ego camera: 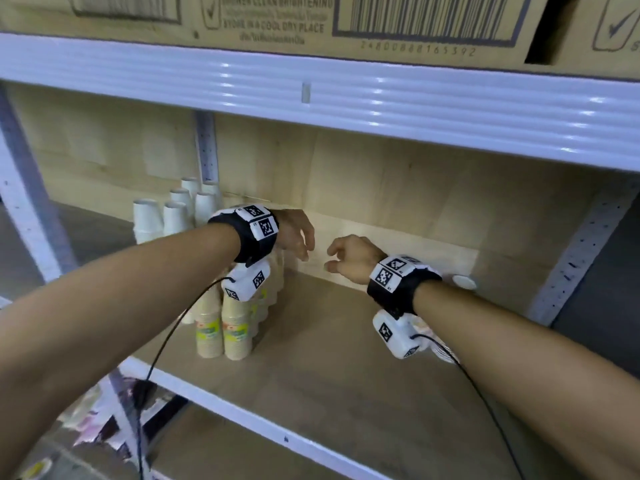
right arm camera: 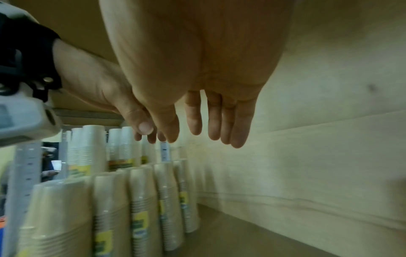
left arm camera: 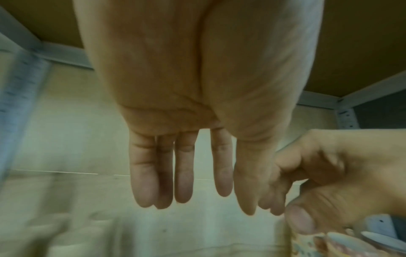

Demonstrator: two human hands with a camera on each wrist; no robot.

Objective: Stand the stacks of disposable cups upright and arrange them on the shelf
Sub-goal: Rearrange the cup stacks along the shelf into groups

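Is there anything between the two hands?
No. The left hand and right hand hold nothing; only the bare back wall shows in the gap, head view.

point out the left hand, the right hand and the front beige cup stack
left hand (ego camera: pixel 294 233), head view, back of the hand
right hand (ego camera: pixel 353 256), head view, back of the hand
front beige cup stack (ego camera: pixel 236 336), head view, its labelled lower part

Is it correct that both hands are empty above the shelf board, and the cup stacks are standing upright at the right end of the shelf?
Not quite. The cup stacks stand upright at the left end of the shelf, beside the left hand, as the head view shows. The rest holds: the left hand and the right hand are both empty above the board.
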